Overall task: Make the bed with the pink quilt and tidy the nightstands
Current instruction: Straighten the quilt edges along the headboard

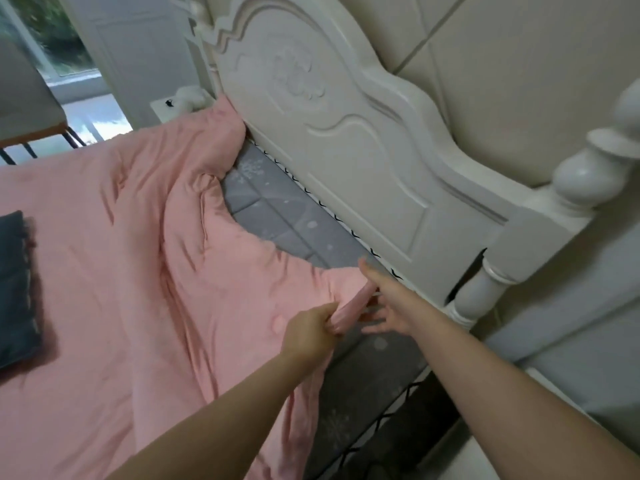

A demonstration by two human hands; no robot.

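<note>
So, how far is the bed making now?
Done: the pink quilt covers most of the bed. In hand: the left hand grips its near corner, the right hand open beside it. Left: the grey mattress shows below the headboard; the far nightstand holds items.

Pink quilt point(121, 244) — rumpled, corner bunched

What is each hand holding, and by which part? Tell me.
The left hand grips the pink quilt by its bunched corner near the headboard. The right hand holds nothing; its fingers are spread beside that corner.
</note>
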